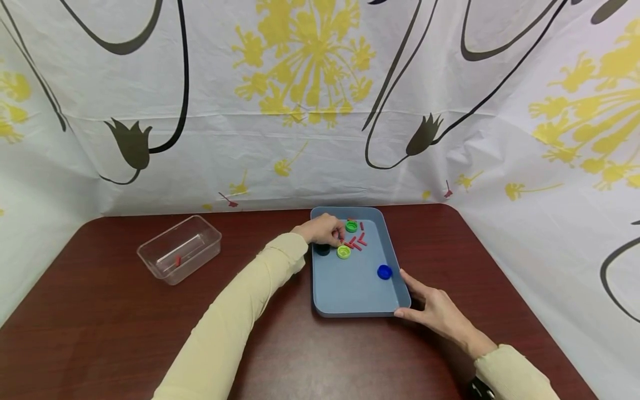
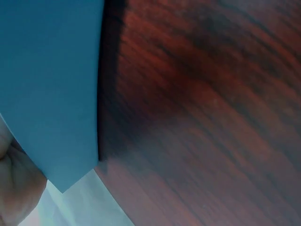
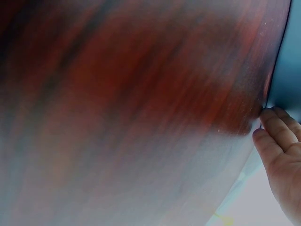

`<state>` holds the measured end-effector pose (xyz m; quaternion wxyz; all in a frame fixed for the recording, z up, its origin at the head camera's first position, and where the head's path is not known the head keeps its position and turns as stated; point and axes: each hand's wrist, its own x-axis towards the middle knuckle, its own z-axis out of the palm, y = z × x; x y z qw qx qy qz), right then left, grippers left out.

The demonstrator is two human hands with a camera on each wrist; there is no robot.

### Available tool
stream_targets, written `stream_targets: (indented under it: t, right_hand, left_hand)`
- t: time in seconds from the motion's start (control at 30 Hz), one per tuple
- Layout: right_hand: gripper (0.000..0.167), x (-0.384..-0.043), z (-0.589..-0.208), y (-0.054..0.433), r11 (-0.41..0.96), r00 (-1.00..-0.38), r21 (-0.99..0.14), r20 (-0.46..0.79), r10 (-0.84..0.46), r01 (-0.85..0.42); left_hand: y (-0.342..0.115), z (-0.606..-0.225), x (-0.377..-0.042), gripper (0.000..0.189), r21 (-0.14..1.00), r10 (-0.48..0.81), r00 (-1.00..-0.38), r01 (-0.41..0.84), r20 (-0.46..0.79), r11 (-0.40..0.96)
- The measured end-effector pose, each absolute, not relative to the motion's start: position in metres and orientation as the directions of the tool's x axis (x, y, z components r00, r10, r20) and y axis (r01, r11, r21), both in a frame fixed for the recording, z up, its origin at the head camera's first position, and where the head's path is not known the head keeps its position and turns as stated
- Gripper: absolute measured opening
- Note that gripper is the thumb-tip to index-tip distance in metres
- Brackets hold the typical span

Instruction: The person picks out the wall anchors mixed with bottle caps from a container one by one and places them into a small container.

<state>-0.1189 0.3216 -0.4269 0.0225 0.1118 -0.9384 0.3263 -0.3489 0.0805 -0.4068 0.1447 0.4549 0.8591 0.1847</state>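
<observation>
A blue-grey tray (image 1: 360, 294) lies on the table. My left hand (image 1: 322, 229) reaches over its left rim, with fingers bent and the fingertips pinching a small red stick (image 1: 341, 241). More short red sticks (image 1: 361, 240) lie just right of those fingers. Close by are a green cap (image 1: 351, 226), a yellow-green cap (image 1: 343, 252) and a black cap (image 1: 323, 250), the last partly hidden beneath the hand. Farther down the tray sits a blue cap (image 1: 384, 271). My right hand (image 1: 440, 311) touches the tray's near right corner from outside, fingers extended and thumb spread.
A clear plastic box (image 1: 180, 250) stands to the left on the dark wooden table (image 1: 125, 333), holding a red stick (image 1: 178, 261). A white patterned cloth (image 1: 320, 155) hangs behind the table and along its sides.
</observation>
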Motion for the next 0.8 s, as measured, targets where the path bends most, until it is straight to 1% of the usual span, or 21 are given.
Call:
stream_targets:
  t: [0.13,0.33,0.6,0.8]
  right_hand:
    - [0.084,-0.119,-0.427,0.322,0.759,-0.974,-0.612,0.115,-0.195,-0.224]
    - [0.085,-0.119,-0.427,0.322,0.76,-0.974,-0.61,0.113,-0.194,-0.222]
    - [0.085,-0.119,-0.426,0.323,0.764,-0.974,-0.605,0.106,-0.2,-0.223]
    - [0.085,-0.119,-0.426,0.323,0.764,-0.974,-0.605,0.101,-0.204,-0.223]
  left_hand:
    - [0.081,-0.409,-0.349,0.015,0.465,0.827,-0.56,0.719,-0.051,0.516]
    - [0.078,-0.408,-0.347,0.026,0.561,0.793,-0.609,0.659,0.008,0.5]
    - [0.071,-0.399,-0.338,0.025,0.65,0.726,-0.682,0.589,0.082,0.48]
    - [0.06,-0.394,-0.331,0.025,0.729,0.67,-0.731,0.529,0.131,0.435]
